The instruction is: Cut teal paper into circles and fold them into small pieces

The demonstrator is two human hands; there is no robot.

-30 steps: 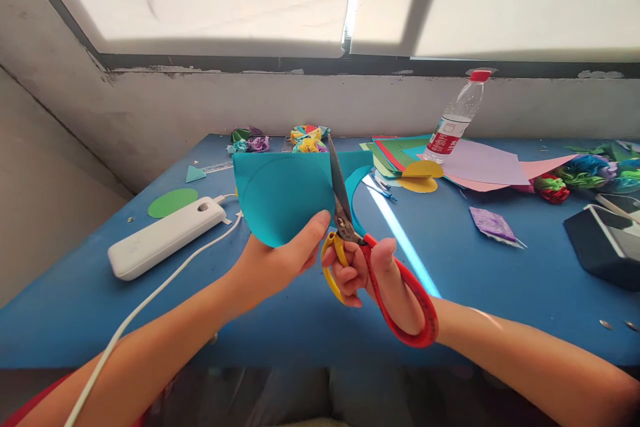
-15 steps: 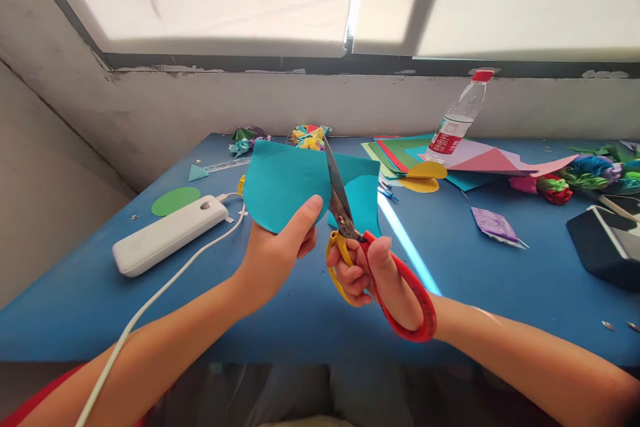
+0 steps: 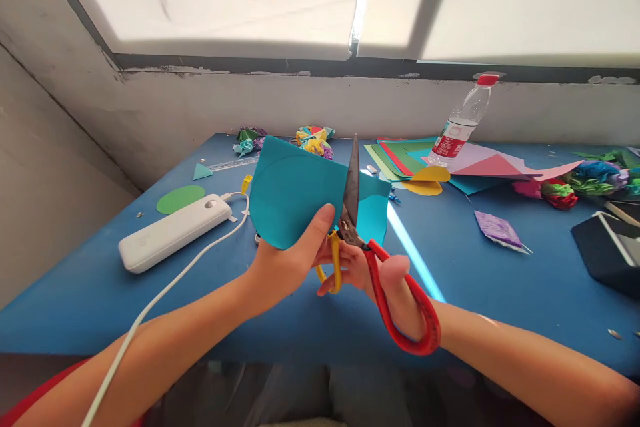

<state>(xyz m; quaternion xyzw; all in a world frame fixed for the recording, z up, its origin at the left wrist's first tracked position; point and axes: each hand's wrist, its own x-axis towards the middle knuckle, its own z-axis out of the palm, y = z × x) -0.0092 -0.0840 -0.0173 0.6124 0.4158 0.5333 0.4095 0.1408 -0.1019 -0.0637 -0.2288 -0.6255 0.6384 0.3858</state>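
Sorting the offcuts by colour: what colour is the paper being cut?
Teal: the paper shows best in the head view, held by the left hand.

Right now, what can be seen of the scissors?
The scissors have grey metal blades and two plastic-looking handle loops, one yellow, one larger and red. The right hand holds them by the loops, blades pointing up and away from the person. The blades look nearly closed, set into the teal paper, which the left hand pinches at its lower edge. They are held in the air above the blue table, touching nothing else.
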